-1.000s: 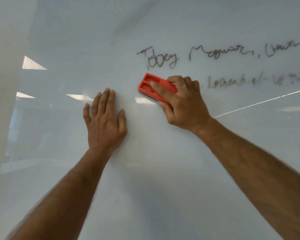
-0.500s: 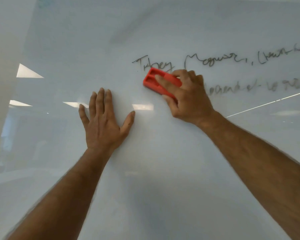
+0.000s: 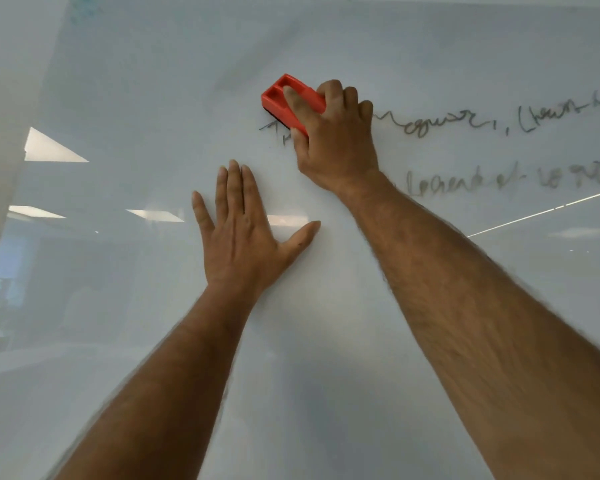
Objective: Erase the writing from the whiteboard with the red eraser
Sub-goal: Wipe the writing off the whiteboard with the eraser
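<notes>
Eraser pressed to the top line of writing, right grip clenched around it.

I'm clamping the red eraser [image 3: 290,102] in my right hand [image 3: 336,140], index finger lying along its top, and it's sitting against the whiteboard [image 3: 153,81] on the left end of the upper line of writing [image 3: 465,121]. My left hand [image 3: 245,237] is lying flat on the board below, fingers spread, grasping nothing. A second, blurred line of writing [image 3: 499,180] is showing right of my wrist.

Both forearms bare to the frame edge; no sleeves, watch or rings visible. Right forearm [image 3: 465,306] shows dark hair. Left hand [image 3: 243,244] nails short. Edges motion-blurred.
</notes>
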`<state>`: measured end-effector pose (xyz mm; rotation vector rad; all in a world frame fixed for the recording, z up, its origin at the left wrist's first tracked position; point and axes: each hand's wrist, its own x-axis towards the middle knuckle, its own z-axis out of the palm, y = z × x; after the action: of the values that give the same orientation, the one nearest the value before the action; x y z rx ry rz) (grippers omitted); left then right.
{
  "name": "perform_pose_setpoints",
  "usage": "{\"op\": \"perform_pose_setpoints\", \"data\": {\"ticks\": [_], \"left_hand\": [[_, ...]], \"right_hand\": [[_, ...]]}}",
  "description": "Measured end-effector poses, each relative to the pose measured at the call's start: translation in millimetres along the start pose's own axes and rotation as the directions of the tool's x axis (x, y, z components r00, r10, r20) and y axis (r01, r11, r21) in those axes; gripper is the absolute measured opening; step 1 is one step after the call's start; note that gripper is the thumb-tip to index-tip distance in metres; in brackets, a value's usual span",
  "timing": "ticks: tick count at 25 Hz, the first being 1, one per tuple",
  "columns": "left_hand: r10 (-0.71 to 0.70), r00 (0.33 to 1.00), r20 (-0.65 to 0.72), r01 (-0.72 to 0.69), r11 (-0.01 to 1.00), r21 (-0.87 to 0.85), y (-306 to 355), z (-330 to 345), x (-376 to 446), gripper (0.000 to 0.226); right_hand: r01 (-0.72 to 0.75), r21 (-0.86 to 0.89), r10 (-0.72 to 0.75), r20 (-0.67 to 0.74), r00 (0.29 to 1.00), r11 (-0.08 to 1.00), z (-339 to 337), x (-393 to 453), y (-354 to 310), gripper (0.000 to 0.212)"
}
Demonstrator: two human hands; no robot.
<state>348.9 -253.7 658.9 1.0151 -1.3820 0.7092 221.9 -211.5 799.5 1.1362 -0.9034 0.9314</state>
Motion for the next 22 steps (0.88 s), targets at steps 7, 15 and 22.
{"op": "perform_pose_setpoints", "data": {"ticks": [7,15,22], "left_hand": [[-0.011,0.999,-0.033,0.011,1.0,-0.025,0,1,-3,0.122],[-0.046,0.996,-0.07,0.039,0.995,-0.094,7,0,-8,0.124],[-0.053,0.979,-0.196,-0.014,0.946,-0.325,1,0,-18,0.127]], "right_hand": [[0.257,0.122,-0.26,0.014,0.965,0.959,-14,-36,17,0.056],[-0.099,-0.01,0.099,0.039,0.994,0.995,-20,-16,64,0.058],[0.325,0.129,-0.333,0.048,0.942,0.937,-12,-40,-11,0.057]]}}
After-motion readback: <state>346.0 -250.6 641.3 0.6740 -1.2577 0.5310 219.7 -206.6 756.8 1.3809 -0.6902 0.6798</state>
